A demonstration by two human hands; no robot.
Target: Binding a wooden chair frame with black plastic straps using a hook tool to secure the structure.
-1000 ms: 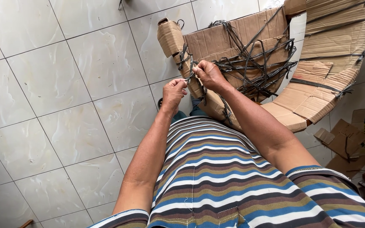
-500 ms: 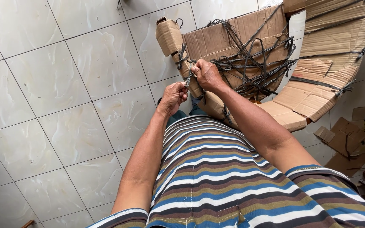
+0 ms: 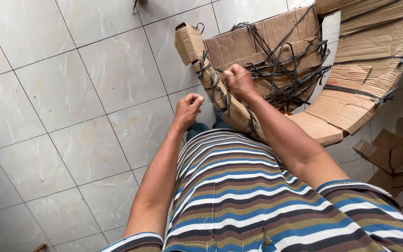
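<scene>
Cardboard bundle (image 3: 262,70) largely strapped; tying unfinished.
We find it on the tiled floor (image 3: 71,93) before the person, black strapping (image 3: 290,70) criss-crossing it. Right hand (image 3: 239,80) fisted on a strand; left hand (image 3: 188,106) curled, apparently pinching another.

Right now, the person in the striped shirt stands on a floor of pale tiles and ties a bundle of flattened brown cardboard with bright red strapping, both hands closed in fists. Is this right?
Not quite: the strapping around the bundle of flattened brown cardboard is dark grey-black, not bright red. The head view shows it. The rest holds: striped shirt, pale tiled floor, left hand and right hand both closed in fists.
</scene>
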